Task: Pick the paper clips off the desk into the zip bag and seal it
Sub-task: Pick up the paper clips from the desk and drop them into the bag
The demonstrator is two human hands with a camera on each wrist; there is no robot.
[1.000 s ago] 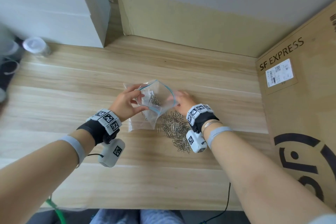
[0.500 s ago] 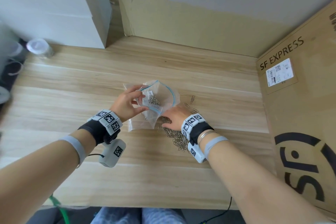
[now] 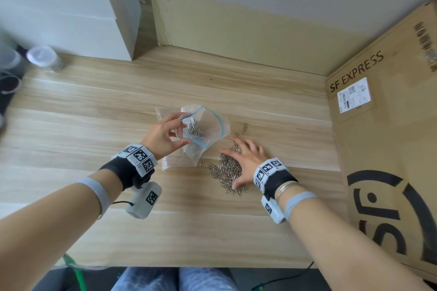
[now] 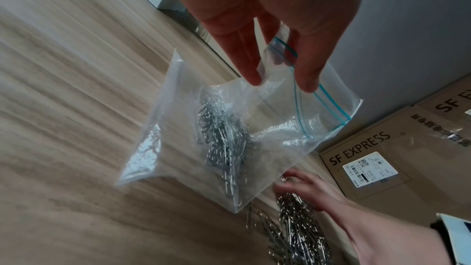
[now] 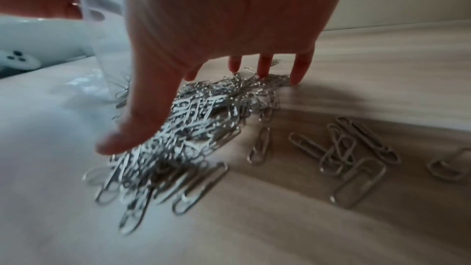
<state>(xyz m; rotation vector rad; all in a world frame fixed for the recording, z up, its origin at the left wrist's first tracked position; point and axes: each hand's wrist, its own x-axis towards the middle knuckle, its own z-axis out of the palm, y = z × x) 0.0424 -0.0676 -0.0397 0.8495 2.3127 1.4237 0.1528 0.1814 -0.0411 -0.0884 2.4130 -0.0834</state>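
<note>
A clear zip bag (image 3: 203,130) with a blue seal strip stands open on the wooden desk, a clump of silver paper clips (image 3: 195,130) inside it. My left hand (image 3: 165,134) pinches the bag's rim (image 4: 280,61) between thumb and fingers and holds the mouth up. A heap of paper clips (image 3: 225,170) lies on the desk just right of the bag. My right hand (image 3: 243,163) is spread over that heap, fingers (image 5: 298,70) straight and touching the clips (image 5: 183,128), thumb on the near side. A few loose clips (image 5: 351,148) lie beside the heap.
A large SF EXPRESS cardboard box (image 3: 383,139) stands along the desk's right side. A white cabinet (image 3: 71,7) and a small jar (image 3: 43,56) are at the back left. Two stray clips (image 3: 244,128) lie beyond the heap.
My right hand left the bag's mouth, came down onto the heap and now spreads flat over the clips. The left hand keeps the bag's rim pinched and has barely moved.
</note>
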